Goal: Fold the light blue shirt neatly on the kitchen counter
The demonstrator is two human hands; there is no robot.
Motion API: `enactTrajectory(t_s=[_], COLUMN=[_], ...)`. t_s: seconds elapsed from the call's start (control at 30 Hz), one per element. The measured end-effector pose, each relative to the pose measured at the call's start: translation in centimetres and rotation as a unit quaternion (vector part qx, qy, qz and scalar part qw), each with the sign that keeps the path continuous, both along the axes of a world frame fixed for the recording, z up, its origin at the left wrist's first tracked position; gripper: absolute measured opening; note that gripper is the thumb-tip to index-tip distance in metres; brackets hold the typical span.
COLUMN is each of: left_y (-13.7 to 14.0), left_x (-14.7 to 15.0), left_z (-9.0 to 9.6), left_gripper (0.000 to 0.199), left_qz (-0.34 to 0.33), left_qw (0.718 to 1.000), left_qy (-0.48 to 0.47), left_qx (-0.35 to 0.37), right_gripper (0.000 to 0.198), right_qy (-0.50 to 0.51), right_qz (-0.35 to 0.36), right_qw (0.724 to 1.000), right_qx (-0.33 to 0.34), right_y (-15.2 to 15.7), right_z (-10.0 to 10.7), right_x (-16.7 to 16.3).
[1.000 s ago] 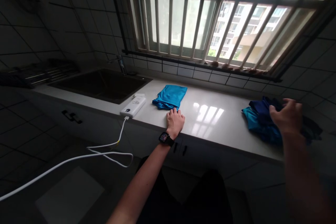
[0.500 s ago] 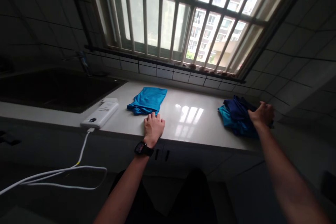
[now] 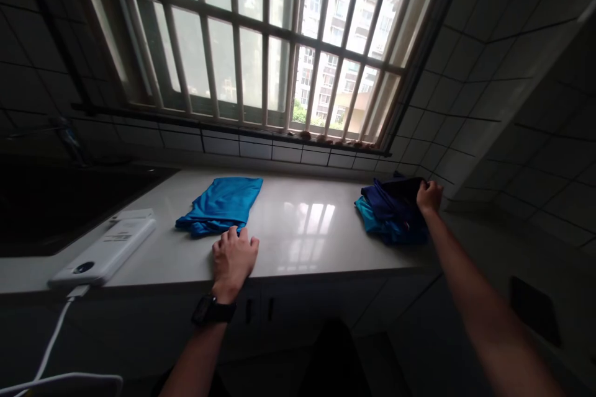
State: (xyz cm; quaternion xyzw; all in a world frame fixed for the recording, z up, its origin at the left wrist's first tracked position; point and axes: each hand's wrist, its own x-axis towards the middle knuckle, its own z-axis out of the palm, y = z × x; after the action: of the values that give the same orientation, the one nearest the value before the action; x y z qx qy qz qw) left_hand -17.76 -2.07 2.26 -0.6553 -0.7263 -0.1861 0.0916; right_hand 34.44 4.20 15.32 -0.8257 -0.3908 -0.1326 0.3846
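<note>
Daylight came only through the barred window (image 3: 261, 56) at the top centre of the frame, and it was overexposed there, the panes nearly white. The rest of the room was dim: the tiled walls at upper left and right sank to near black, and the lower third of the frame lay in deep shadow. A pale reflection of the window bars glared on the glossy worktop (image 3: 307, 229) at centre. The folded blue cloth (image 3: 221, 203) kept its colour; the dark cloth pile (image 3: 391, 214) at right was murky. Straight lines bowed and leaned toward the edges from a wide lens. Focus was fairly sharp, with grain in the shadows.
</note>
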Motion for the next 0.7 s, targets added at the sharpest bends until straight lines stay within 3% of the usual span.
enactTrajectory(t_s=[0.1,0.23,0.3,0.4,0.47,0.57,0.7], left_y=[0.0,-0.1,-0.1,-0.1,-0.1,-0.1,-0.1], left_x=[0.0,-0.1,-0.1,-0.2,-0.2,-0.2,-0.2], left_z=[0.1,0.1,0.1,0.0,0.0,0.1,0.2], left_gripper=[0.043,0.043,0.044,0.044,0.045,0.045,0.044], left_qz=[0.0,0.002,0.001,-0.003,-0.004,0.001,0.005], left_qw=[1.0,1.0,1.0,1.0,1.0,1.0,1.0], left_qy=[0.001,0.001,0.002,0.004,0.006,0.007,0.011], left_qx=[-0.004,-0.002,0.0,0.003,0.003,0.0,-0.011], right_gripper=[0.033,0.077,0.073,0.042,0.035,0.043,0.046], right_qy=[0.027,0.018,0.035,0.082,0.093,0.092,0.07], right_qz=[0.025,0.008,0.03,0.057,0.045,0.026,0.039], right_qw=[0.998,0.997,0.994,0.988,0.99,0.995,0.995], right_qx=[-0.056,-0.078,-0.097,-0.119,-0.094,-0.037,0.067], right_y=[-0.5,-0.8,-0.8,-0.5,-0.3,0.2,1.5], right_z=[-0.9,-1.5,-1.3,-0.8,-0.2,1.6,6.2], right_x=[-0.5,-1.3,-1.6,-1.7,-1.8,-2.4,-4.4])
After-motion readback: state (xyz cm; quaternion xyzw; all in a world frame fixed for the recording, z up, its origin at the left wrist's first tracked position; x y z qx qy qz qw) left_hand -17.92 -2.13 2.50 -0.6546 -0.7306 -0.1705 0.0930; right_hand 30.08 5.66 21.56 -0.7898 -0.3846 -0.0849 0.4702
